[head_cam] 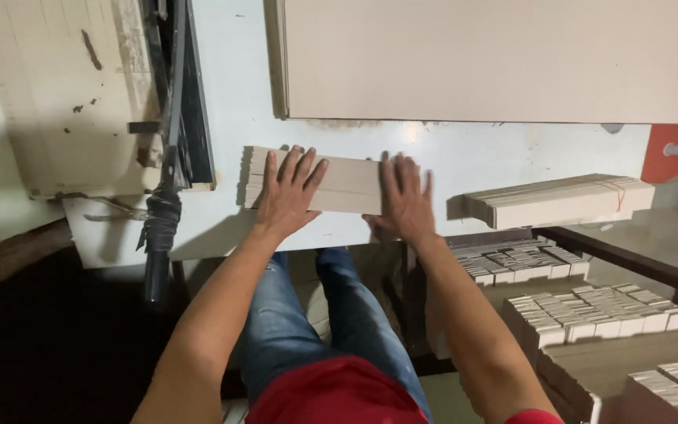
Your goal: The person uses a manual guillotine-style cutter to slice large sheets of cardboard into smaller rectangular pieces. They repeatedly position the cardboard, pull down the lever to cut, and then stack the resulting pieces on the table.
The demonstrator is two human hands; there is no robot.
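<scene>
A stack of thin beige card strips (pixel 347 185) lies near the front edge of a white worktable (pixel 464 153). My left hand (pixel 288 192) rests flat on the stack's left half, fingers spread. My right hand (pixel 403 196) presses on the right end of the stack, fingers slightly apart, thumb at the front edge. Both palms lie on top of the strips. Neither hand is curled around them.
A large beige board (pixel 496 59) covers the back of the table. A bundled stack of strips with a rubber band (pixel 559 200) lies at the right. Lower right, several stacks of cut pieces (pixel 590 310) stand. A black lever (pixel 168 157) hangs at the left.
</scene>
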